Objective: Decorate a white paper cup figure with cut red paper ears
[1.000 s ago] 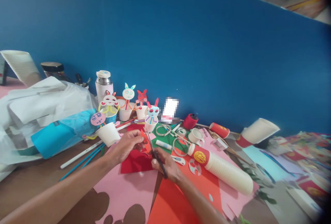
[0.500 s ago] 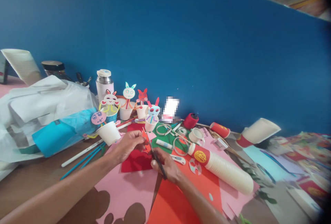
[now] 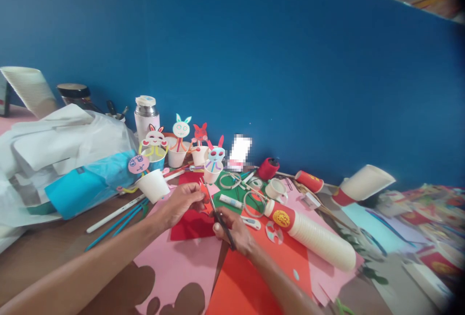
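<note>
My left hand (image 3: 187,201) pinches a small piece of orange-red paper (image 3: 205,197) between thumb and fingers. In my right hand (image 3: 232,230) is a pair of scissors (image 3: 225,231) with black handles, its narrow blades pointing up and away at the paper. The blades lie against the paper's right side; whether they are cutting through it I cannot tell. Below the hands lie a dark red sheet (image 3: 192,225), a pink sheet (image 3: 181,266) with rounded cut-outs and an orange sheet (image 3: 250,281).
Paper-cup figures with rabbit faces (image 3: 181,128) stand beyond my left hand, near a thermos (image 3: 147,116). A long stack of paper cups (image 3: 319,242) lies to the right. A glue stick (image 3: 231,201) and a utility knife (image 3: 251,223) lie close to my right hand. Behind rises a blue wall (image 3: 232,53).
Both hands keep nearly the same pose, with the scissors still at the paper. The whole view has shifted very slightly.
</note>
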Tool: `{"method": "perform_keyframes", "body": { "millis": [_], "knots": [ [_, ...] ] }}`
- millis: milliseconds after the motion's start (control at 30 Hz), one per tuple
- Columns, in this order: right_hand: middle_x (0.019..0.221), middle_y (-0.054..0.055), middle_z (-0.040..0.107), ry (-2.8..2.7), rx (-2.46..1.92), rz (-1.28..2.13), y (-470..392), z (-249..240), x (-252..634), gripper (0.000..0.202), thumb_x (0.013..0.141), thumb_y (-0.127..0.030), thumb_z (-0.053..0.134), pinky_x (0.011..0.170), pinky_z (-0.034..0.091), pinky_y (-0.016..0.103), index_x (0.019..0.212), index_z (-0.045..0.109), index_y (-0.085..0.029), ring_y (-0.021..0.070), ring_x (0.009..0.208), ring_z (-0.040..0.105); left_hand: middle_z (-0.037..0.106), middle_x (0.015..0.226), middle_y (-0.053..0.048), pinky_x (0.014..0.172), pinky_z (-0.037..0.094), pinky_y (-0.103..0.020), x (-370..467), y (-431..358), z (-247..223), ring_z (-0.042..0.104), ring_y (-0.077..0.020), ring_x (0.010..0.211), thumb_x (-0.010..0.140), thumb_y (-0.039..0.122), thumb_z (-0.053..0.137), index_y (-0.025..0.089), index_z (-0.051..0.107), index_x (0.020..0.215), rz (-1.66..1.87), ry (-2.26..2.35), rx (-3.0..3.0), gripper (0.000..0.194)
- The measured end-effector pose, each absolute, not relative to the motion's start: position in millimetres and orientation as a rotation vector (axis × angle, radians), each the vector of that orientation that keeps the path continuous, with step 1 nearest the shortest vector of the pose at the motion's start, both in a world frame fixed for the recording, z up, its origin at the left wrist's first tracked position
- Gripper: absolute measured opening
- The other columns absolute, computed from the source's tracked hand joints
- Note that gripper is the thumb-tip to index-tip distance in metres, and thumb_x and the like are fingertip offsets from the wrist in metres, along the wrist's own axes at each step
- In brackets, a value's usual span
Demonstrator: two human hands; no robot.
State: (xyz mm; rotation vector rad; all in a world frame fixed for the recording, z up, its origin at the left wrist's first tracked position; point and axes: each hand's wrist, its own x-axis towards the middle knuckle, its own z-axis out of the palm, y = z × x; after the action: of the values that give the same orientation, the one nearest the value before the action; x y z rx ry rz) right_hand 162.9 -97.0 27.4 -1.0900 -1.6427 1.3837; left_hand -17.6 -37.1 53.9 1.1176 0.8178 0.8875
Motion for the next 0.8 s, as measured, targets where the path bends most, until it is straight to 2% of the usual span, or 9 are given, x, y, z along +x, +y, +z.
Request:
{"method": "perform_keyframes", "body": {
  "millis": [367, 800],
  "knots": [
    [0.053, -0.006, 0.046, -1.459, -1.116, 1.487, -98.4, 27.2, 159.2, 0.034, 0.070, -0.044, 0.062, 0.040, 0.034, 0.018, 0.088, 0.056, -0.017, 0.0055, 0.041, 0.041, 0.058, 0.057, 0.001, 0.054, 0.042, -0.021, -18.8, -35.3, 49.2, 0.053, -0.0087, 0.052, 0.071, 0.021, 0.057, 0.015, 0.051, 0.062, 0.882, 0.806, 1.111, 0.013],
    [0.054, -0.006, 0.049, -1.475, -1.138, 1.505, -98.1, 24.6, 159.3, 0.036, 0.071, -0.045, 0.060, 0.040, 0.037, 0.017, 0.092, 0.056, -0.017, 0.0055, 0.041, 0.045, 0.058, 0.057, 0.000, 0.054, 0.042, -0.023, -19.2, -35.5, 49.2, 0.053, -0.0092, 0.051, 0.070, 0.021, 0.058, 0.014, 0.051, 0.061, 0.867, 0.793, 1.068, 0.012]
  ]
}}
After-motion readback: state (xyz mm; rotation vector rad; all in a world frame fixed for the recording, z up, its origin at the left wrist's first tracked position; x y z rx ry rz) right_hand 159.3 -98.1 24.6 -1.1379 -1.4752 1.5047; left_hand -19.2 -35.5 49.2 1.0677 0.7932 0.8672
